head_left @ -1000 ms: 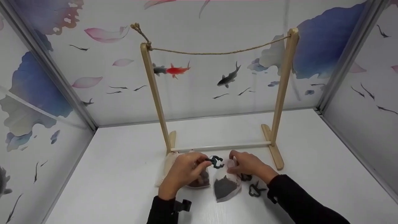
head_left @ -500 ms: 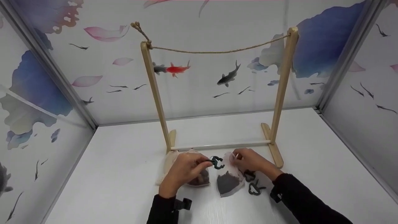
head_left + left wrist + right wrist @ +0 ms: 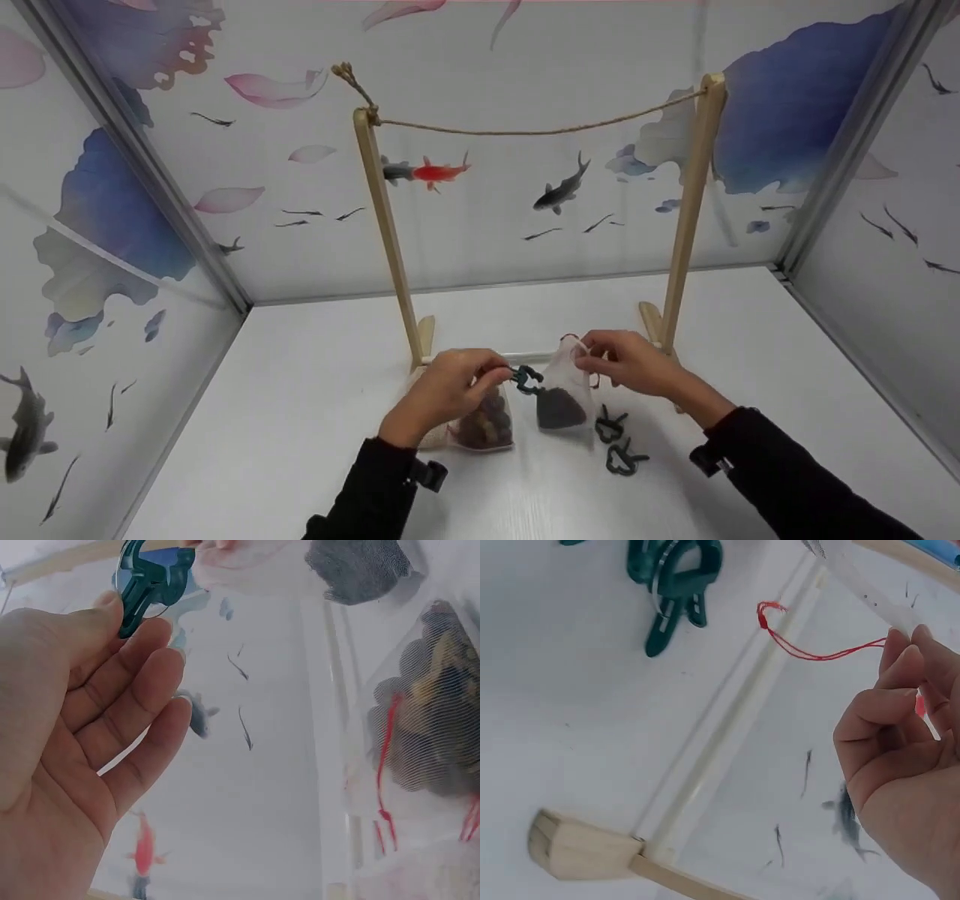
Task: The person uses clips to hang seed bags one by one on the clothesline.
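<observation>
My left hand [image 3: 450,386] pinches a dark green spring clip [image 3: 527,379] between thumb and forefinger; its jaws point right. In the left wrist view the same clip [image 3: 146,585] shows at the top. My right hand [image 3: 630,360] pinches the top corner of a white mesh pouch [image 3: 562,405] with dark grey contents, held up off the table. A red drawstring [image 3: 817,656] dangles from the pinched corner in the right wrist view. Just left of the pouch, the clip's jaws are close to its mesh; whether they touch I cannot tell.
A mesh pouch of brown lumps [image 3: 484,426] lies behind my left hand, with another pale pouch [image 3: 431,435] beside it. Two green clips [image 3: 622,457] rest at right. Behind stands a wooden frame [image 3: 686,217] with a rope [image 3: 525,133] strung across its top.
My right hand has raised the dark-filled pouch off the table and moved up and right. The left hand keeps its hold on the clip, which is now close to the pouch.
</observation>
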`<state>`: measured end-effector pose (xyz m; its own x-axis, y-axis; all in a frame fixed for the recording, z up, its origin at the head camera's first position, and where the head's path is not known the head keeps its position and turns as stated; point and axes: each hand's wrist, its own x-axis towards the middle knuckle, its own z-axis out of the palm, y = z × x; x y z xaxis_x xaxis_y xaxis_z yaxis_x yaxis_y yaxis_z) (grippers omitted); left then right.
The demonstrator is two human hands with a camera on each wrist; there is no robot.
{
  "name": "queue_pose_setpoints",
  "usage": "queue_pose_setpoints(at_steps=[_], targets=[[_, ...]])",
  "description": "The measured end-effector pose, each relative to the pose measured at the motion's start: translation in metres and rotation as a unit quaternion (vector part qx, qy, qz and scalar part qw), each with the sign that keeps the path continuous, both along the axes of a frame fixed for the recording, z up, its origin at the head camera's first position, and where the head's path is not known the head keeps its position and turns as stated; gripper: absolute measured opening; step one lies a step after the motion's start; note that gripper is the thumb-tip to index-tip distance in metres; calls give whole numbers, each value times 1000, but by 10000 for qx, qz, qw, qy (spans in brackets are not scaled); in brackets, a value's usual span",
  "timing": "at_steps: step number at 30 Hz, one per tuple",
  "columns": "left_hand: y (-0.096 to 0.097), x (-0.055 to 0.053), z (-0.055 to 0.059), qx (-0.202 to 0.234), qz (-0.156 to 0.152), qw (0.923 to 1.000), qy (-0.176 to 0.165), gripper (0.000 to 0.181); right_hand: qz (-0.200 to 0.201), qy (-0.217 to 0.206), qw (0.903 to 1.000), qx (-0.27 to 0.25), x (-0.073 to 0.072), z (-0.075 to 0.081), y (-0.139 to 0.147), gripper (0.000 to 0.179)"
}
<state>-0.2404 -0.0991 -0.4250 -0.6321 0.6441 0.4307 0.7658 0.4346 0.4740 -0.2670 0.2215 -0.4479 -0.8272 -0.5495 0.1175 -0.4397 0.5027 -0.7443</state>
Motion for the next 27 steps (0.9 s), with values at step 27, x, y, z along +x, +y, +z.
queue_pose_setpoints(at_steps=[27], targets=[[85,-40,229,-467,777,9791,1823,27,-1734,1679,9704,-45,1,198,38,22]])
